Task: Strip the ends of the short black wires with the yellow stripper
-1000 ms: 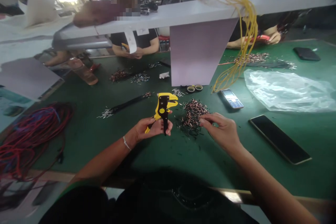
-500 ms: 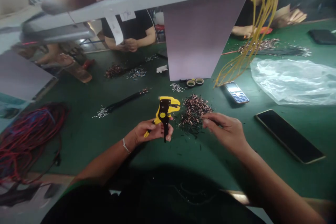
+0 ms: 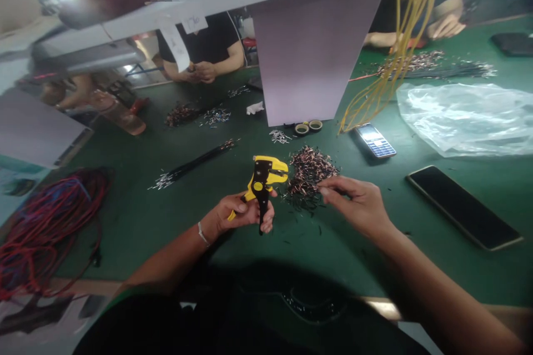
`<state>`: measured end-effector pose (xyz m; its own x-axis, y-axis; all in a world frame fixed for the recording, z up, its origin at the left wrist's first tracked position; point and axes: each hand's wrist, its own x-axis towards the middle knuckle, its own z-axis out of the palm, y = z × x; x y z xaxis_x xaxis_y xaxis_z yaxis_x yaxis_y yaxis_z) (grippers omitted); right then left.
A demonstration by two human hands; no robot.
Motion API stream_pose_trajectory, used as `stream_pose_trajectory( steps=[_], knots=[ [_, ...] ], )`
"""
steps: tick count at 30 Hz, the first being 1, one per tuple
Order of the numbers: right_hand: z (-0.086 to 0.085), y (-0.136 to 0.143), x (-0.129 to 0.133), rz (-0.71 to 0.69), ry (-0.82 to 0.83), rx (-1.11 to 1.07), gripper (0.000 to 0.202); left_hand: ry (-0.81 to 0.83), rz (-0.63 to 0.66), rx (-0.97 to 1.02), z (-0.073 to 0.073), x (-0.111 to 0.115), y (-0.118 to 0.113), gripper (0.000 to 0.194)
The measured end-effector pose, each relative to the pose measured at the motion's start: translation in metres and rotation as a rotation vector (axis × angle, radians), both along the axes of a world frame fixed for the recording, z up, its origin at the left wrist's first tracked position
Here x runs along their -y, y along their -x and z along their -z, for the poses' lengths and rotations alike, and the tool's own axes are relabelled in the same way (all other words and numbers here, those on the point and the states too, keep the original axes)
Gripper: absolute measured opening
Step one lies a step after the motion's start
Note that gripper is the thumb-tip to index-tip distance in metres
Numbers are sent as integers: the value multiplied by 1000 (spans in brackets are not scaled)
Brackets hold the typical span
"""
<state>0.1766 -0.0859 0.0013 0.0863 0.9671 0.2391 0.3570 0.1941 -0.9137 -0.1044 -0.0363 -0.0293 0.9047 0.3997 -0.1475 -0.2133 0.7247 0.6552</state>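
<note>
Yellow-black stripper (image 3: 264, 178); green table (image 3: 166, 211); red cables (image 3: 45, 222).

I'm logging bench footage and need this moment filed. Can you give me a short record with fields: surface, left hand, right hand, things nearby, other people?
surface: green mat table
left hand: left hand grips a yellow and black wire stripper, head up
right hand: right hand, fingertips pinched at the edge of a pile of short wire pieces; what they pinch is too small to tell
things nearby: dark smartphone, keypad phone, clear plastic bag, hanging yellow wires, red cable coil
other people: co-worker's hands across the table
</note>
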Motion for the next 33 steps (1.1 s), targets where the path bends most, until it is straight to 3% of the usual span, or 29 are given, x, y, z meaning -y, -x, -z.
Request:
stream_pose_trajectory(
  steps=[33],
  knots=[
    [1, 3, 1, -39, 23, 26, 15, -53, -23, -28, 2, 1, -1, 61]
  ],
)
